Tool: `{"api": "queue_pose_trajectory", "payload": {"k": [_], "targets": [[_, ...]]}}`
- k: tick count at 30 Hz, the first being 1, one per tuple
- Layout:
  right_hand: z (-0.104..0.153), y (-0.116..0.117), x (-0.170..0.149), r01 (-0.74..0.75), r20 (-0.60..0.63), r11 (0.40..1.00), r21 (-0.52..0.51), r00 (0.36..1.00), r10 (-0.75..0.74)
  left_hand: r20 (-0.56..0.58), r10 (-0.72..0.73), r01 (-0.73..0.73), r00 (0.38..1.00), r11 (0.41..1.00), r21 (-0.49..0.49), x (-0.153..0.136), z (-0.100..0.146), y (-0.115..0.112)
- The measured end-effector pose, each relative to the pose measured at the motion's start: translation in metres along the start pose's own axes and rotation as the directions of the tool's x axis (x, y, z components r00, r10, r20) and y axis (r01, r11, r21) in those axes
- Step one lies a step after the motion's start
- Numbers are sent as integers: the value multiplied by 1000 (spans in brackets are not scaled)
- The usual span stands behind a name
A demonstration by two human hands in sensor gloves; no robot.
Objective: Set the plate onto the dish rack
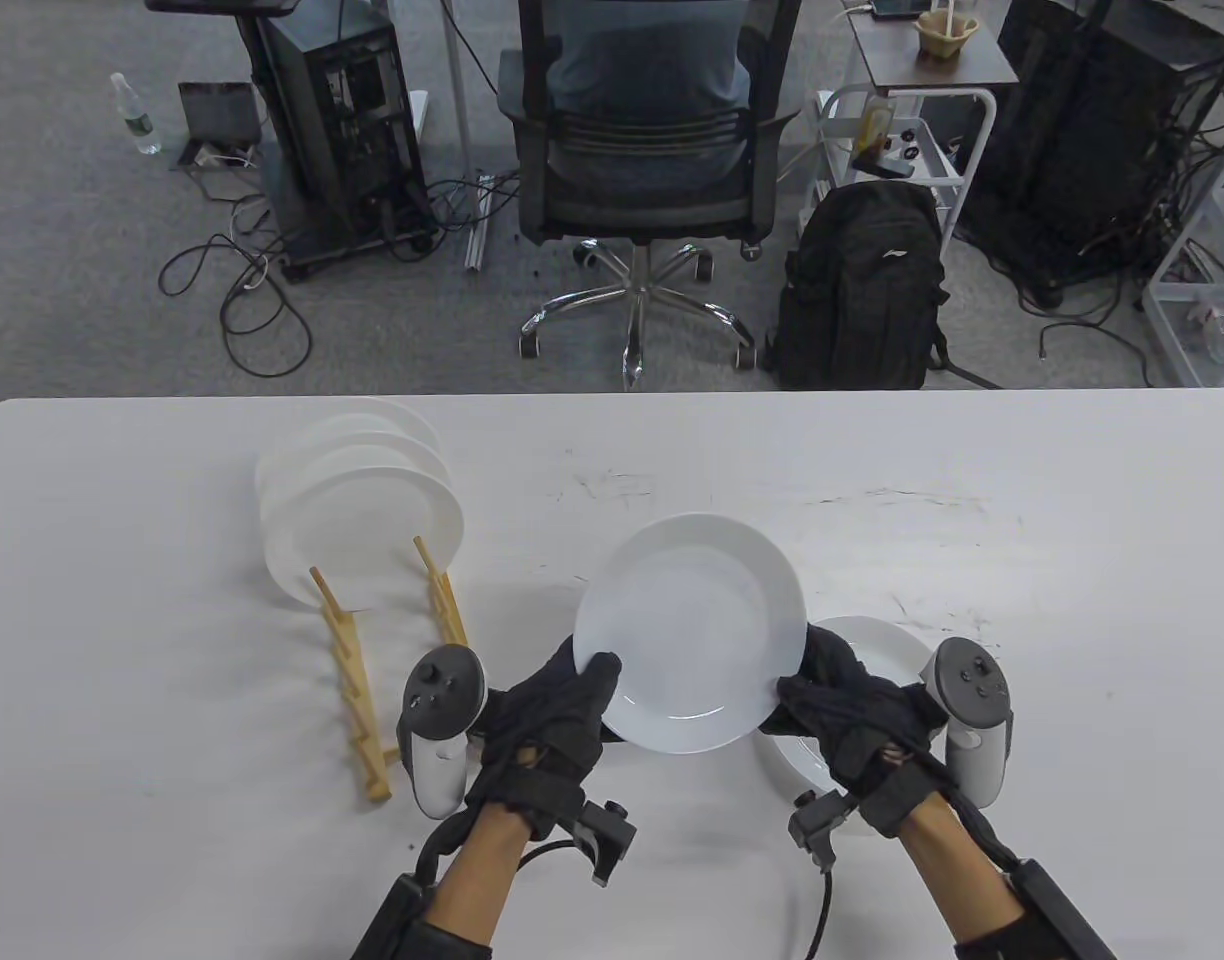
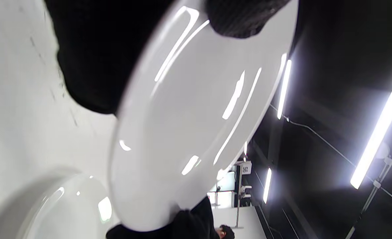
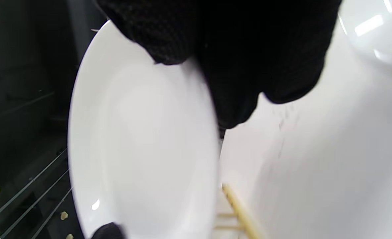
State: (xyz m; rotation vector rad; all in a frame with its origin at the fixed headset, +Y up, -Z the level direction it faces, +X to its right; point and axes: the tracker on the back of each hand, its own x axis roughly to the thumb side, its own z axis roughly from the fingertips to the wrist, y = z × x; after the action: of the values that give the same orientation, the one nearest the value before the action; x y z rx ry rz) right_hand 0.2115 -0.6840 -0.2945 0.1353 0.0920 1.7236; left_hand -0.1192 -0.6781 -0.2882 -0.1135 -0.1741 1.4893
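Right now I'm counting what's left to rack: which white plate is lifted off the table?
The plate gripped at opposite rims by left hand and right hand; others stand in the rack or lie flat.

Second plate (image 1: 877, 640): we see only its far rim; the held plate (image 1: 690, 632) and the right hand (image 1: 852, 715) cover the rest.
Dish rack (image 1: 372, 690): its far end sits behind the standing plates (image 1: 362, 520); in the right wrist view we see only a blurred, cropped piece.
Left hand (image 1: 552, 720): fingers under the held plate are hidden.
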Motion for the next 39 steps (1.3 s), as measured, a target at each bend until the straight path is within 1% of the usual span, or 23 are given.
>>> {"api": "queue_pose_trajectory", "payload": {"k": [1, 2, 3, 4, 5, 6, 7, 8, 9, 10, 11, 12, 13, 14, 15, 17, 19, 23, 25, 28, 33, 36, 39], "targets": [[1, -2, 4, -47, 23, 998, -31, 999, 48, 4, -31, 31, 999, 999, 26, 7, 0, 5], [3, -6, 9, -157, 47, 986, -59, 986, 160, 24, -95, 93, 995, 993, 75, 19, -1, 14], [4, -10, 12, -260, 64, 962, -87, 962, 266, 58, -175, 166, 983, 976, 143, 34, -3, 26], [5, -13, 13, -315, 63, 942, -114, 944, 323, 72, -219, 203, 973, 963, 179, 42, -4, 33], [5, -17, 14, -387, 74, 911, -146, 914, 400, 96, -292, 261, 952, 933, 249, 58, -6, 45], [4, -20, 14, -427, 83, 892, -147, 893, 442, 105, -343, 301, 933, 908, 290, 67, -7, 52], [4, -24, 14, -491, 68, 856, -159, 860, 506, 109, -451, 389, 886, 849, 357, 83, -8, 64], [3, -28, 13, -555, 69, 814, -171, 818, 572, 102, -557, 473, 824, 776, 417, 97, -10, 74], [2, -30, 12, -591, 65, 788, -173, 791, 608, 89, -620, 524, 779, 722, 452, 105, -11, 79], [0, -33, 10, -646, 50, 746, -161, 750, 660, 63, -710, 597, 701, 633, 493, 116, -12, 86], [-3, -37, 7, -712, 25, 694, -109, 696, 718, 20, -792, 673, 610, 531, 515, 125, -14, 92], [-6, -40, 2, -769, -21, 638, -39, 639, 769, -29, -871, 747, 490, 402, 530, 134, -18, 98], [-7, -42, -1, -790, -38, 612, -11, 612, 790, -54, -903, 781, 426, 337, 526, 137, -21, 101], [-9, -45, -6, -807, -49, 590, -3, 590, 806, -91, -944, 829, 316, 229, 510, 141, -26, 108], [-10, -48, -10, -805, -62, 593, 11, 592, 804, -120, -962, 859, 244, 157, 487, 143, -32, 113], [-14, -53, -17, -783, -100, 620, 57, 613, 784, -161, -977, 908, 137, 60, 414, 140, -44, 124], [-15, -57, -21, -769, -114, 635, 65, 627, 771, -191, -978, 938, 89, 18, 345, 133, -54, 133], [-17, -59, -25, -760, -143, 642, 100, 628, 765, -229, -969, 976, 92, 42, 215, 107, -70, 149], [-17, -59, -26, -755, -146, 646, 111, 630, 762, -254, -961, 983, 111, 68, 173, 89, -77, 155], [-17, -57, -27, -748, -148, 649, 137, 633, 760, -273, -956, 989, 109, 75, 130, 71, -85, 159], [-19, -56, -31, -752, -159, 637, 168, 617, 770, -298, -949, 994, 105, 107, 11, 47, -96, 163], [-20, -57, -33, -749, -167, 639, 175, 617, 769, -314, -944, 993, 105, 119, -25, 38, -100, 164], [-20, -57, -33, -743, -157, 648, 168, 629, 761, -335, -931, 989, 145, 149, 14, 34, -99, 165]]}}
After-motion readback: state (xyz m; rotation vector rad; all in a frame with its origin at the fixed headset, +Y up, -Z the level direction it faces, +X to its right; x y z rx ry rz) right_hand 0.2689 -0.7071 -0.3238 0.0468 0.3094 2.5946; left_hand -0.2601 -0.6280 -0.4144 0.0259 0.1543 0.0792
